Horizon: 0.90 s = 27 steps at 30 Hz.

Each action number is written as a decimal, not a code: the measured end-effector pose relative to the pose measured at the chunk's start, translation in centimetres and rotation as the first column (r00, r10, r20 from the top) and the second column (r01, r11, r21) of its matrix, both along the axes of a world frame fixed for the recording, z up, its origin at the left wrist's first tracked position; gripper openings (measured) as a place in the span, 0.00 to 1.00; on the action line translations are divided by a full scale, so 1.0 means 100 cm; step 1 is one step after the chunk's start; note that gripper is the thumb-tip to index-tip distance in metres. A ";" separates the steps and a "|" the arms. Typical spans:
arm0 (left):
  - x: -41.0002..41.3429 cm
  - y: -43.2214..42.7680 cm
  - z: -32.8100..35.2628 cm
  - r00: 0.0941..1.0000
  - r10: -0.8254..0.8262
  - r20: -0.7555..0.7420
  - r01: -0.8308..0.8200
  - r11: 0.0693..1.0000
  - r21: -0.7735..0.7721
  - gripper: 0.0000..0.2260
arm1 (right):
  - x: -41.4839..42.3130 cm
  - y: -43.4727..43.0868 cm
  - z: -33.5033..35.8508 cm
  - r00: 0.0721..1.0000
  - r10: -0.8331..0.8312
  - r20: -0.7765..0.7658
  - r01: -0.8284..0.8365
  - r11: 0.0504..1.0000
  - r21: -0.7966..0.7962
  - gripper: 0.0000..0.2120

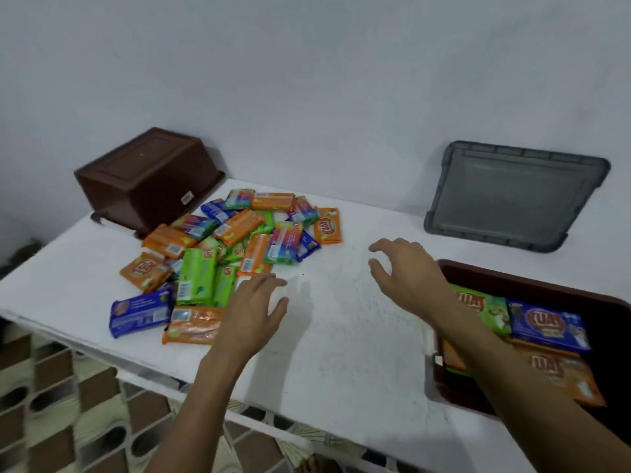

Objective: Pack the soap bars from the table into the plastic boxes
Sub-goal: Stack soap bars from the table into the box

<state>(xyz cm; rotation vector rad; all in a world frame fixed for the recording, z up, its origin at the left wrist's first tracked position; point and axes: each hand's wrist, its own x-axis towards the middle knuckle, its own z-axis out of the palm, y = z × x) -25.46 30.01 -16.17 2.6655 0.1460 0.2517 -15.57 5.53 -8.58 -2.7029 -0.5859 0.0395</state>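
Left hand [254,312] hovers spread by soap pile [225,240], right hand [406,271] loose by brown box [546,284], both empty.

We see our left hand [254,312] by the soaps [218,247] on the table [341,319]. Our right hand [406,268] holds nothing. Some soaps sit in the box [532,285].

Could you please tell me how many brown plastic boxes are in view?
2. The upside-down brown box sits at the back left of the table, beside the soap bar pile; the open brown box is at the right edge, holding soap bars. None seems hidden.
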 end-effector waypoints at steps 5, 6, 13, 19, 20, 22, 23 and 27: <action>0.003 0.057 0.000 0.972 0.233 -0.007 -0.232 0.971 0.065 0.13 | 0.015 0.082 -0.009 0.992 0.120 -0.025 -0.120 0.993 0.006 0.16; 0.004 0.066 -0.001 0.959 0.284 -0.024 -0.281 0.957 0.075 0.14 | 0.021 0.097 -0.015 0.988 0.151 -0.033 -0.151 0.989 0.002 0.16; 0.022 0.098 -0.008 0.841 0.520 -0.148 -0.501 0.852 0.151 0.23 | 0.056 0.171 -0.059 0.948 0.275 -0.162 -0.309 0.919 -0.245 0.28; 0.037 0.101 -0.014 0.800 0.563 -0.207 -0.557 0.825 0.094 0.27 | 0.065 0.190 -0.088 0.939 0.303 -0.163 -0.344 0.845 -0.409 0.35; 0.038 0.101 -0.014 0.796 0.571 -0.202 -0.564 0.820 0.093 0.28 | 0.065 0.190 -0.090 0.940 0.315 -0.130 -0.340 0.843 -0.416 0.35; 0.040 0.103 -0.015 0.788 0.581 -0.205 -0.573 0.813 0.105 0.30 | 0.066 0.190 -0.093 0.935 0.348 -0.072 -0.345 0.840 -0.418 0.36; 0.041 0.104 -0.015 0.785 0.583 -0.210 -0.574 0.812 0.107 0.30 | 0.067 0.189 -0.094 0.930 0.361 -0.064 -0.354 0.840 -0.412 0.35; 0.044 0.104 -0.015 0.811 0.552 -0.192 -0.550 0.832 0.068 0.32 | 0.068 0.179 -0.088 0.933 0.351 -0.076 -0.358 0.897 -0.257 0.28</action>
